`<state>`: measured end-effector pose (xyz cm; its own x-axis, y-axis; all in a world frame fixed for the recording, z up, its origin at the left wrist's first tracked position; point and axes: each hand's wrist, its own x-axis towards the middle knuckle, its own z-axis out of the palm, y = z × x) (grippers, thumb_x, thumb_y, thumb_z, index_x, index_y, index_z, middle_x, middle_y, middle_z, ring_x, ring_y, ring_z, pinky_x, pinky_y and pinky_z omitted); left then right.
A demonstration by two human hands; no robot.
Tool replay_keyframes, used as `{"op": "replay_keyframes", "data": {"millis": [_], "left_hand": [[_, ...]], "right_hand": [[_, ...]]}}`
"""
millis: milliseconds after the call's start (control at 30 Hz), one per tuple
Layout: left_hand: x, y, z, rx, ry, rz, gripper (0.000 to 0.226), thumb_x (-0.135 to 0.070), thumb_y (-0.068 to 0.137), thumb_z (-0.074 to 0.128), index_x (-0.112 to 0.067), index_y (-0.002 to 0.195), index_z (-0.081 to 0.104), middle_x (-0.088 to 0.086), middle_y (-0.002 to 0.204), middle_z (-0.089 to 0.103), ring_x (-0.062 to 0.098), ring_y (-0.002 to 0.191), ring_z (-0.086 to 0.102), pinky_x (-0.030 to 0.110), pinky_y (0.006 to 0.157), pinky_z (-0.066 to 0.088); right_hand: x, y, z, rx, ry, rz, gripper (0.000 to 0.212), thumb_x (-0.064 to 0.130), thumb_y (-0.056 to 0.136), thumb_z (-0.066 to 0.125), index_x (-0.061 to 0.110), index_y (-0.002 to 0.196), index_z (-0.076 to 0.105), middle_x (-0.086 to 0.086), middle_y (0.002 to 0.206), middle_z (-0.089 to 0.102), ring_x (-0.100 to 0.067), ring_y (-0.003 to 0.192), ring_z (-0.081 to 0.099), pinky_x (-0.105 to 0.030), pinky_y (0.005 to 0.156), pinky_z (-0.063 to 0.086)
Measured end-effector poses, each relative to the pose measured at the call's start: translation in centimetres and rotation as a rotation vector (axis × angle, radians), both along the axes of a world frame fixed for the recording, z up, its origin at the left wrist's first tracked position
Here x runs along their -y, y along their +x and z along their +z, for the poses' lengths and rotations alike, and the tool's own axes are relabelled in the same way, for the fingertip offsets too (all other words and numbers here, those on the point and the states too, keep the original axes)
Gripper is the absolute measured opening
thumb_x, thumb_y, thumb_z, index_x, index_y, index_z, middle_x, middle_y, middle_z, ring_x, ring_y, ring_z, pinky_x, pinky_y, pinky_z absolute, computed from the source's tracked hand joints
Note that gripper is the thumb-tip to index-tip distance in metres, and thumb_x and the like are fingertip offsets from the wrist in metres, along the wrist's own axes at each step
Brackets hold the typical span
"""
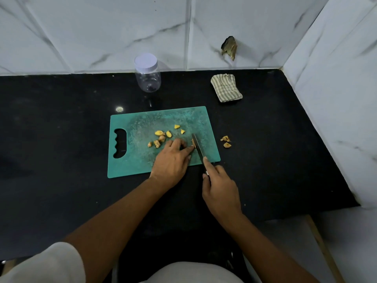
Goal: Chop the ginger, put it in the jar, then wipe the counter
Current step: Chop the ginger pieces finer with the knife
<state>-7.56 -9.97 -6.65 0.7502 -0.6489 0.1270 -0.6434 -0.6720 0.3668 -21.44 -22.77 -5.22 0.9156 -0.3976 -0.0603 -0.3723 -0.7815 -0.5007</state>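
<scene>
— What matters for this cut?

— On the green cutting board [142, 160], the left hand [171, 160] holds the last ginger stub [192, 142] with bent fingers, right against the blade. The right hand [220, 188] is closed around the knife [197, 148], forefinger along its spine. I think the fingertips should tuck back and the blade go straight down.

— And around the hands?

— Marble wall tiles [102, 27] behind, black counter [61, 129] below. Beyond the left hand stands the jar [148, 76], lid on; beyond the knife, a striped cloth [226, 87]. Cut pieces [163, 135] lie just past the left fingers, and stray bits [226, 141] are off the board, right of the blade.
</scene>
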Motion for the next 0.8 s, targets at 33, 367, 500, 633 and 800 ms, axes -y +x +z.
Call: {"op": "replay_keyframes", "data": {"millis": [33,367,500,633,800], "left_hand": [[0.01,-0.01,0.02,0.003,0.001,-0.002,0.038,-0.030,0.102,0.056,-0.019,0.138,0.063,0.005,0.122,0.052,0.025,0.107,0.050,0.039,0.085,0.053],[0.03,-0.06,0.28,0.001,-0.001,-0.001,0.038,-0.029,0.101,0.058,-0.019,0.137,0.064,0.005,0.122,0.053,0.025,0.108,0.052,0.038,0.086,0.053],[0.18,-0.01,0.31,-0.022,0.011,0.014,0.042,-0.031,0.101,0.056,-0.017,0.141,0.060,0.004,0.124,0.052,0.025,0.113,0.052,0.039,0.090,0.055],[0.62,0.19,0.39,-0.037,0.029,0.025,0.043,-0.033,0.102,0.054,-0.017,0.141,0.059,0.004,0.123,0.050,0.025,0.112,0.051,0.041,0.086,0.056],[0.74,0.27,0.11,-0.042,0.035,0.042,0.032,-0.031,0.100,0.056,-0.017,0.127,0.065,0.004,0.121,0.049,0.025,0.110,0.050,0.043,0.083,0.056]], "right_hand": [[0.01,-0.02,0.03,-0.005,0.004,0.001,0.052,0.029,0.107,0.045,0.029,0.158,0.038,0.005,0.106,0.053,-0.017,0.071,0.056,-0.035,0.063,0.044],[0.41,-0.02,0.28,-0.042,0.007,0.024,0.053,0.026,0.107,0.045,0.029,0.159,0.036,0.001,0.111,0.055,-0.023,0.076,0.060,-0.042,0.066,0.051],[0.79,-0.06,0.18,-0.053,-0.030,0.059,0.055,0.023,0.107,0.046,0.028,0.161,0.033,0.000,0.112,0.055,-0.022,0.073,0.059,-0.039,0.062,0.048],[0.77,-0.10,0.07,-0.090,-0.110,0.097,0.062,0.018,0.105,0.049,0.028,0.163,0.028,-0.003,0.115,0.057,-0.023,0.073,0.059,-0.032,0.060,0.038],[0.77,0.37,0.27,-0.142,-0.136,0.170,0.069,0.015,0.102,0.050,0.032,0.164,0.022,-0.005,0.116,0.057,-0.027,0.077,0.062,-0.038,0.064,0.049]]}}
